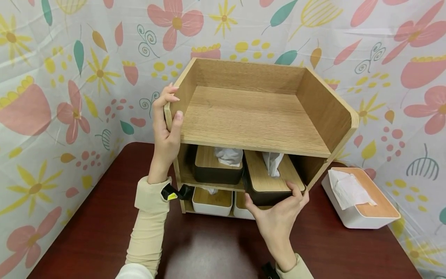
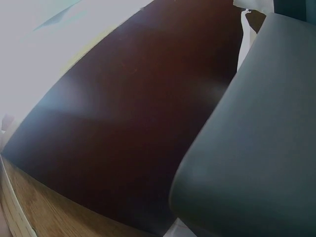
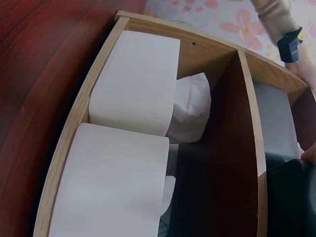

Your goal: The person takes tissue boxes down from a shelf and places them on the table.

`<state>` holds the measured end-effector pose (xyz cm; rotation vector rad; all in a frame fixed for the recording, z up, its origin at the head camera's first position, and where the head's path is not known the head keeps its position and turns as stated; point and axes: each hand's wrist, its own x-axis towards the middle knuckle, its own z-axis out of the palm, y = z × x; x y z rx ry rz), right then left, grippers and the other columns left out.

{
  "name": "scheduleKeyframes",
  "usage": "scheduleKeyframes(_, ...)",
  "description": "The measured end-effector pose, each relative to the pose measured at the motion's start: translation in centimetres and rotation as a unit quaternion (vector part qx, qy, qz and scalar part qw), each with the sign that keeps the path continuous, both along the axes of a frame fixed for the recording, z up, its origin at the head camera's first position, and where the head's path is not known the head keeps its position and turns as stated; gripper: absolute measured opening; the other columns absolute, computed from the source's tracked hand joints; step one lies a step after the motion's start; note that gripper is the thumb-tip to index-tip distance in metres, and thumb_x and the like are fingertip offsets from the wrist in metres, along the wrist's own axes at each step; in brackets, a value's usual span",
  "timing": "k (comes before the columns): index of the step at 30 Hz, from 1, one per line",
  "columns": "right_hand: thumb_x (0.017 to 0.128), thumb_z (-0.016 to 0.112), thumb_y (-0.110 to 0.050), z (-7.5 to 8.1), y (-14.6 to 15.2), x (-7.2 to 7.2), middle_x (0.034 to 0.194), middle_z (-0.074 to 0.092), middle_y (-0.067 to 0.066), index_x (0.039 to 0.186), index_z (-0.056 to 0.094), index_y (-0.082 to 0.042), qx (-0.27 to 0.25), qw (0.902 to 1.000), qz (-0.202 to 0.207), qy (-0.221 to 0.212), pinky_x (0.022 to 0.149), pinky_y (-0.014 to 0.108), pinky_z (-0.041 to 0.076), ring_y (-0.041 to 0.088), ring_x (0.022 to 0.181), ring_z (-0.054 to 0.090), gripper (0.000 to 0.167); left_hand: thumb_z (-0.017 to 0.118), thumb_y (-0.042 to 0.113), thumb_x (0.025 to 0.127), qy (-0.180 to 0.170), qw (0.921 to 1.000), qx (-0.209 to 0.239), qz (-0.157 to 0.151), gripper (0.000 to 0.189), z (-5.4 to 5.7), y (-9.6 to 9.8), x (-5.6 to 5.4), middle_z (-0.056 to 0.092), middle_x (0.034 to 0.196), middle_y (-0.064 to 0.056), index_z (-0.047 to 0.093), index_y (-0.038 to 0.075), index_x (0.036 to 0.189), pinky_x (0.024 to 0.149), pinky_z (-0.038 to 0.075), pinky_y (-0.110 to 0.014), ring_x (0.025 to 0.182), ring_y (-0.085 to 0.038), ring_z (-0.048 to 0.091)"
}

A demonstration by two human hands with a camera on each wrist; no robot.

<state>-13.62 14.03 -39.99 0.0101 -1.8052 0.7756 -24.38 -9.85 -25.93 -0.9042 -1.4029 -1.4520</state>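
Observation:
A wooden shelf unit [image 1: 244, 116] stands on the table. My left hand [image 1: 166, 133] grips the edge of its upper left side panel, thumb on the inner face. With thumb and fingers at its front corners, my right hand [image 1: 280, 219] holds a dark tissue box [image 1: 271, 195] with a wooden lid. That box sits at the right of the middle level, its front end jutting out slightly askew. Beside it is another dark tissue box [image 1: 216, 175], farther in. Both have white tissue poking up. White tissue boxes [image 3: 136, 84] fill part of the bottom level.
On the table's right side rests a white tissue box [image 1: 362, 217] with a wooden lid and a tissue draped over it. Dark red tabletop [image 1: 90, 224] extends around the shelf unit. A flower-patterned curtain [image 1: 104, 46] hangs close behind and at the sides.

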Motion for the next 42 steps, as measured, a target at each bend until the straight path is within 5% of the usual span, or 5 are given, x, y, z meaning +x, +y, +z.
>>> scheduleKeyframes(25, 0.053, 0.079, -0.042, -0.24, 0.07, -0.06, 0.119, 0.038, 0.031, 0.117, 0.038, 0.007, -0.040, 0.9984, 0.023, 0.032, 0.108, 0.038, 0.025, 0.040, 0.123, 0.031, 0.091, 0.043, 0.007, 0.089, 0.001, 0.9999, 0.006, -0.012, 0.028, 0.12, 0.03, 0.12, 0.047, 0.131, -0.012, 0.041, -0.008, 0.112, 0.120, 0.024, -0.046, 0.141, -0.032, 0.033)
scheduleKeyframes(32, 0.052, 0.078, -0.042, -0.19, 0.17, -0.14, 0.118, 0.038, 0.034, 0.115, 0.039, 0.008, -0.046, 0.9975, 0.023, 0.048, 0.106, 0.038, 0.025, 0.040, 0.121, 0.032, 0.090, 0.043, 0.007, 0.089, 0.005, 0.9999, 0.005, -0.013, 0.028, 0.15, 0.05, -0.05, 0.045, 0.130, -0.023, 0.041, -0.009, 0.112, 0.119, 0.024, -0.046, 0.140, -0.035, 0.032)
scheduleKeyframes(42, 0.053, 0.077, -0.041, 0.28, -0.09, 0.28, 0.113, 0.038, 0.036, 0.112, 0.039, 0.012, -0.045, 0.9968, 0.026, 0.060, 0.107, 0.039, 0.023, 0.043, 0.120, 0.032, 0.088, 0.043, 0.007, 0.090, 0.004, 0.9999, 0.003, -0.011, 0.028, 0.12, 0.03, 0.06, 0.045, 0.130, -0.024, 0.041, -0.009, 0.112, 0.119, 0.026, -0.046, 0.140, -0.029, 0.034)
